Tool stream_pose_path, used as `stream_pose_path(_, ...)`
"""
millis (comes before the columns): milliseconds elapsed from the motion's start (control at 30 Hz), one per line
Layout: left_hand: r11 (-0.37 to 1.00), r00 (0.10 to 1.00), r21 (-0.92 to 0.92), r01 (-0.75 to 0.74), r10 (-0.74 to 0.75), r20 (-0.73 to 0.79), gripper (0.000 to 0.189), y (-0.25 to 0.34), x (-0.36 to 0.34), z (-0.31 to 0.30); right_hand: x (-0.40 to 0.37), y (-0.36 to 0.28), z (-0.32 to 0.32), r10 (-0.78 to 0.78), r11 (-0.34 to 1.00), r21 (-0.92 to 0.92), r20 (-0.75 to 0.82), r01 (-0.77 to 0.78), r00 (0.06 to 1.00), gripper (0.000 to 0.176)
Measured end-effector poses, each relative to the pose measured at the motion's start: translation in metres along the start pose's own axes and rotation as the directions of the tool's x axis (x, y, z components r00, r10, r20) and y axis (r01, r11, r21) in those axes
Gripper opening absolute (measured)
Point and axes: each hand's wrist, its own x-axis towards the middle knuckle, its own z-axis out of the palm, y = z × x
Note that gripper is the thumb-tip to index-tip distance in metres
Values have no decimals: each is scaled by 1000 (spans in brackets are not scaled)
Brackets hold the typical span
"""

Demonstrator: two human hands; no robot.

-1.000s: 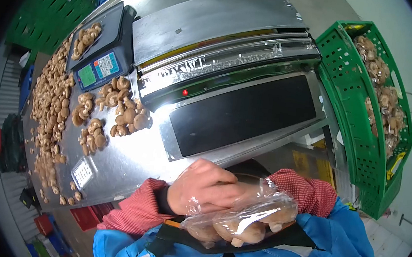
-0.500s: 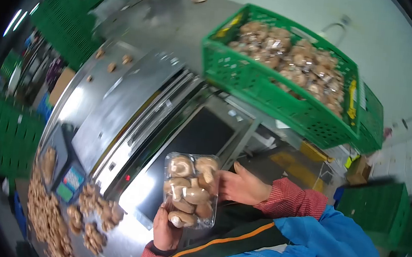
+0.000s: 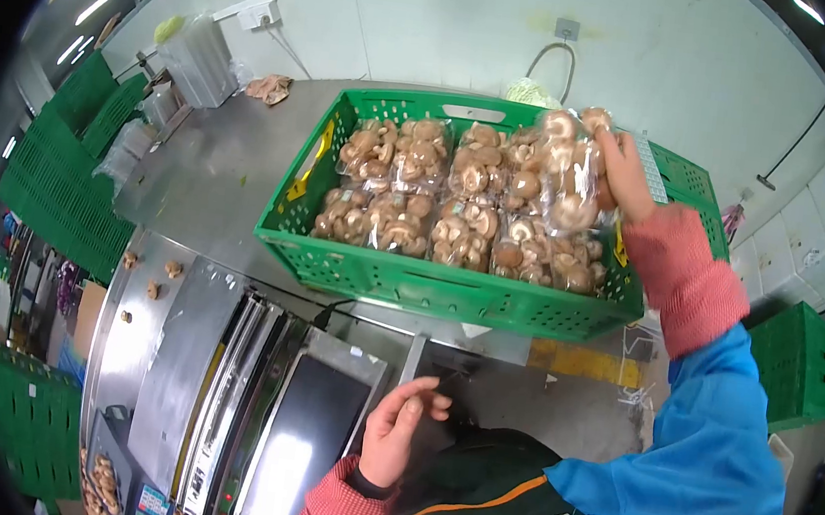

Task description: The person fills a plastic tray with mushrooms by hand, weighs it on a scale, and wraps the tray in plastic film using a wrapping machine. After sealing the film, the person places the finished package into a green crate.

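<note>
My right hand (image 3: 626,175) grips a clear-wrapped tray of mushrooms (image 3: 572,179), tilted up over the right end of a green crate (image 3: 410,285). Inside the crate stand rows of similar wrapped mushroom packs (image 3: 401,221), partly overlapped by the held one. Lower down, my left hand (image 3: 394,432) hovers in front of my body with nothing in it, its fingers loosely curled and apart. Nearest to it is the dark plate of the wrapping machine (image 3: 320,424).
Several loose mushrooms (image 3: 153,289) lie on the steel table (image 3: 205,170) at left. More are heaped beside a grey device with a screen (image 3: 152,502). Stacked green crates (image 3: 64,181) line the left, and another stack (image 3: 788,367) stands at right. A wall hose (image 3: 554,61) hangs behind.
My right hand has carried the mushroom pack from in front of my body up to the crate. My left hand has let go of it. The view has turned toward the crate.
</note>
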Motion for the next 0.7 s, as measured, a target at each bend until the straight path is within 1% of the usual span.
stream_pose_path(33, 999, 999, -2, 32, -32, -26, 34, -6, 2, -1, 37, 19, -6, 77, 986, -151, -8, -77, 997, 57)
stream_pose_path(67, 998, 997, -6, 62, -62, -52, 32, -9, 5, -1, 55, 31, -3, 106, 944, -310, -30, -110, 994, 55)
stream_pose_path(100, 997, 994, 8, 70, -70, -81, 28, -10, 7, 1, 73, 43, -1, 135, 877, -459, -52, -144, 989, 53)
stream_pose_path(167, 997, 990, -9, 78, -79, -121, 28, -13, 10, -2, 89, 58, 11, 98, 662, -738, -92, -134, 991, 44)
stream_pose_path(200, 996, 985, -21, 84, -86, -146, 27, -14, 11, -4, 93, 63, 14, -8, 583, -812, 33, 32, 999, 43)
stream_pose_path(233, 995, 978, -48, 86, -94, -188, 27, -11, 13, -4, 93, 68, 16, -101, 482, -853, 174, 202, 979, 42)
stream_pose_path(267, 993, 973, -55, 103, -112, -203, 27, -12, 15, -6, 94, 70, 21, -182, 360, -854, 330, 375, 926, 41)
stream_pose_path(333, 989, 950, -79, 121, -139, -281, 26, -14, 12, -12, 104, 84, 22, -153, 234, -901, 336, 364, 929, 29)
stream_pose_path(367, 982, 942, -104, 158, -182, -282, 26, -14, 11, -14, 78, 37, 22, -145, 46, -916, 390, 400, 909, 23)
stream_pose_path(400, 988, 955, -96, 123, -144, -260, 26, -19, 9, -18, 76, 43, 23, -253, -27, -924, 376, 382, 891, 22)
stream_pose_path(433, 991, 960, -71, 116, -130, -249, 27, -22, 6, -22, 84, 48, 26, -109, 72, -916, 386, 395, 916, 26)
stream_pose_path(467, 993, 963, -48, 109, -117, -245, 27, -26, 2, -24, 91, 53, 30, 37, 171, -910, 388, 376, 921, 32)
stream_pose_path(500, 993, 963, -88, 74, -95, -253, 27, -32, -2, -26, 125, 126, 13, -165, 27, -811, 573, 585, 803, 32)
stream_pose_path(533, 992, 964, -123, 35, -66, -259, 27, -39, -7, -28, 157, 196, -4, -353, -195, -696, 707, 691, 612, 33)
stream_pose_path(567, 987, 957, -159, 19, -65, -283, 27, -46, -11, -29, 138, 169, 6, -192, 39, -825, 548, 564, 814, 35)
stream_pose_path(600, 982, 952, -190, 0, -58, -300, 26, -50, -15, -30, 154, 181, 6, -40, 169, -842, 514, 513, 857, 34)
stream_pose_path(633, 978, 949, -199, -59, -6, -314, 26, -51, -21, -33, 185, 214, 5, -16, 85, -867, 491, 491, 871, 35)
stream_pose_path(667, 972, 949, -207, -107, 38, -312, 26, -51, -30, -37, 180, 190, 9, 119, 554, -800, 348, 229, 930, 36)
stream_pose_path(700, 974, 936, -196, -117, 41, -350, 25, -48, -41, -41, 147, 145, 20, 125, 753, -650, 295, 103, 947, 37)
